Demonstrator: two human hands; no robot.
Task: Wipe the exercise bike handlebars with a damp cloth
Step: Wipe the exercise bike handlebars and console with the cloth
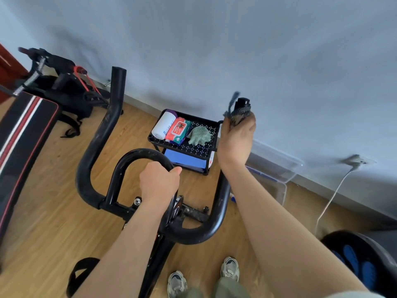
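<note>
Right hand [235,138], raised, clamps dark grey cloth [238,116] round tip of black tubular handlebars [84,162]; left hand [160,181] clasps their loop.

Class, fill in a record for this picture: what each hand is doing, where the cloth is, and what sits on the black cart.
left hand: grips the handlebar's inner loop
right hand: holds the dark cloth
dark cloth: wrapped around the right handlebar end
black cart top shelf: white roll, red wet-wipe pack, green cloth
</note>
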